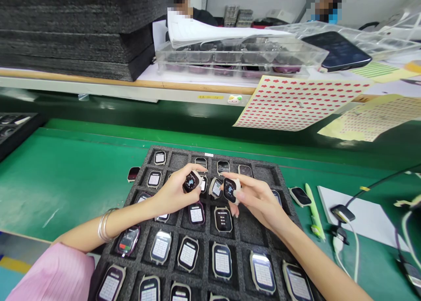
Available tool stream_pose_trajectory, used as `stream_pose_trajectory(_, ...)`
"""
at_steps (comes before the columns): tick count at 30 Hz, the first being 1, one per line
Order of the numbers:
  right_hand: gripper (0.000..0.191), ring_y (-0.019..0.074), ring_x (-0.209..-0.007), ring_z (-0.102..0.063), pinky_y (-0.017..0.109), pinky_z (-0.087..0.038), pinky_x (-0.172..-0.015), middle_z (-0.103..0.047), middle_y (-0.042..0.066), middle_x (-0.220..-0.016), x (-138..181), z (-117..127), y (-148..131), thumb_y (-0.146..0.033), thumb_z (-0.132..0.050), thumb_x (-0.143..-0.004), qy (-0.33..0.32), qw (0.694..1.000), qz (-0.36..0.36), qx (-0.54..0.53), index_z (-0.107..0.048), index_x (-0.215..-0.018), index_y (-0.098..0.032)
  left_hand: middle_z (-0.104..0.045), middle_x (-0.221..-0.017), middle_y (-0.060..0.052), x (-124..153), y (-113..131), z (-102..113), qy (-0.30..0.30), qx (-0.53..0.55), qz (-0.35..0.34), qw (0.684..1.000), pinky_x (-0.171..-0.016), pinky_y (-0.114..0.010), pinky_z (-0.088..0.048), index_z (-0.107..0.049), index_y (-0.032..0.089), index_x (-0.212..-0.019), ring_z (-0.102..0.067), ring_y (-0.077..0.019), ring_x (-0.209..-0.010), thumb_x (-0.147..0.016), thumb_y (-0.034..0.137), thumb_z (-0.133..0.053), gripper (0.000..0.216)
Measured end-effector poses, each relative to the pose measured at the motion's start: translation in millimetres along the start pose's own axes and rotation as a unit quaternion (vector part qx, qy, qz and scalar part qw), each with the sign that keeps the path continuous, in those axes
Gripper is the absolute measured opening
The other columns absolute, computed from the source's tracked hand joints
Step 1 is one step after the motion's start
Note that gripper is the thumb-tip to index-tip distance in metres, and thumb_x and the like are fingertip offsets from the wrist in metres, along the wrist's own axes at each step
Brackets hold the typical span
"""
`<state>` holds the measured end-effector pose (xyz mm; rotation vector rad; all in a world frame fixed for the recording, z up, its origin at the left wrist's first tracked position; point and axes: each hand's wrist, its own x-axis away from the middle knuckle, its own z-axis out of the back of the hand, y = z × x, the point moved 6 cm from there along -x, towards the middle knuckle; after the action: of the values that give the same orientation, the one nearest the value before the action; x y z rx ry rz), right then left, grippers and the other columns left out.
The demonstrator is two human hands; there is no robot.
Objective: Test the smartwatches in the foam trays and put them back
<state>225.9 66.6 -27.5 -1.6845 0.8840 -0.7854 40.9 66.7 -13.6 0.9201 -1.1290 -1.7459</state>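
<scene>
A black foam tray [245, 226] lies on the green belt, its pockets filled with several smartwatch bodies with lit screens. My left hand [173, 191] is closed on one watch body [191, 181] with a dark screen, held above the tray's upper middle. My right hand [255, 195] pinches a second watch body [230, 190] beside it, screen facing me. The two watches are close together but apart.
Loose watch bodies lie on the belt at the tray's left [133, 173] and right [300, 196]. A green pen [314, 213], cables and white paper [362, 215] are at right. Sticker sheets [296, 103], clear trays [237, 55] and stacked foam [79, 24] sit on the shelf behind. Two people work beyond.
</scene>
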Motion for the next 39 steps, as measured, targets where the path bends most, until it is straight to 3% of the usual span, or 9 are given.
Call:
stream_pose_trajectory(6,0.049,0.0172,-0.055,-0.061,0.029,-0.049,-0.050,-0.066,0.004,-0.069,0.5,-5.9,-2.7,-0.032,-0.070,-0.082,0.009,1.000,-0.016,-0.009,-0.058,-0.127,-0.014,-0.059,-0.095,-0.002,-1.0,-6.6,0.7,0.004,0.000,0.025,1.000,-0.079,-0.028,-0.044,-0.051,0.018,-0.115,-0.055,-0.0157,-0.084,-0.079,0.011,-0.056,0.037)
stream_pose_trajectory(9,0.049,0.0176,-0.059,-0.063,0.029,-0.051,-0.053,-0.066,0.004,-0.075,0.1,-8.7,-3.9,-0.030,-0.068,-0.084,0.013,0.999,-0.024,-0.036,-0.056,-0.129,-0.017,-0.057,-0.100,-0.003,-2.1,-12.2,-4.6,-0.018,0.076,0.045,0.996,-0.082,-0.030,-0.046,-0.047,0.019,-0.121,-0.055,-0.0170,-0.089,-0.078,0.013,-0.059,0.045)
stream_pose_trajectory(13,0.045,0.0182,-0.063,-0.063,0.028,-0.051,-0.052,-0.067,0.007,-0.086,-1.5,-9.8,-2.9,-0.028,-0.065,-0.084,0.013,0.998,-0.031,-0.050,-0.055,-0.127,-0.019,-0.056,-0.100,-0.003,-3.2,-17.8,-12.5,-0.046,0.216,0.099,0.970,-0.072,-0.028,-0.051,-0.043,0.020,-0.122,-0.057,-0.0157,-0.084,-0.073,0.008,-0.058,0.053)
stream_pose_trajectory(16,0.040,0.0172,-0.061,-0.064,0.027,-0.051,-0.051,-0.068,0.008,-0.091,-2.3,-9.6,-1.9,-0.025,-0.065,-0.084,0.012,0.999,-0.030,-0.042,-0.056,-0.122,-0.019,-0.058,-0.104,-0.004,-3.6,-16.7,-13.5,-0.042,0.259,0.121,0.957,-0.078,-0.031,-0.053,-0.044,0.020,-0.120,-0.059,-0.0155,-0.086,-0.069,0.005,-0.056,0.054)
stream_pose_trajectory(19,0.042,0.0180,-0.059,-0.065,0.026,-0.051,-0.049,-0.068,0.005,-0.081,-2.5,-8.0,-0.7,-0.022,-0.064,-0.083,0.021,0.999,-0.028,-0.028,-0.055,-0.124,-0.018,-0.061,-0.104,-0.004,-3.4,-15.0,-14.2,-0.042,0.274,0.132,0.952,-0.081,-0.034,-0.055,-0.047,0.020,-0.118,-0.061,-0.0165,-0.089,-0.068,0.006,-0.055,0.052)
stream_pose_trajectory(24,0.052,0.0212,-0.064,-0.069,0.028,-0.053,-0.048,-0.069,0.010,-0.094,-2.2,-5.6,2.5,-0.023,-0.064,-0.083,0.031,0.999,-0.034,-0.007,-0.049,-0.132,-0.018,-0.064,-0.102,-0.005,-3.7,-15.5,-14.6,-0.043,0.287,0.131,0.948,-0.081,-0.036,-0.056,-0.049,0.019,-0.116,-0.063,-0.0190,-0.092,-0.070,0.008,-0.057,0.049)
stream_pose_trajectory(35,0.050,0.0217,-0.065,-0.070,0.028,-0.054,-0.048,-0.070,0.013,-0.100,-1.4,-6.0,2.5,-0.025,-0.065,-0.085,0.034,0.999,-0.023,0.008,-0.051,-0.132,-0.017,-0.066,-0.098,-0.005,-3.9,-17.0,-15.5,-0.043,0.297,0.124,0.946,-0.077,-0.036,-0.058,-0.051,0.019,-0.115,-0.065,-0.0187,-0.088,-0.072,0.009,-0.059,0.044)
stream_pose_trajectory(39,0.047,0.0187,-0.057,-0.068,0.026,-0.052,-0.044,-0.071,0.008,-0.084,-1.8,-4.4,1.2,-0.028,-0.067,-0.086,0.050,0.997,-0.016,0.049,-0.053,-0.129,-0.017,-0.066,-0.100,-0.005,-3.4,-16.8,-16.4,-0.051,0.298,0.125,0.945,-0.078,-0.035,-0.058,-0.051,0.019,-0.115,-0.065,-0.0186,-0.090,-0.073,0.009,-0.058,0.044)
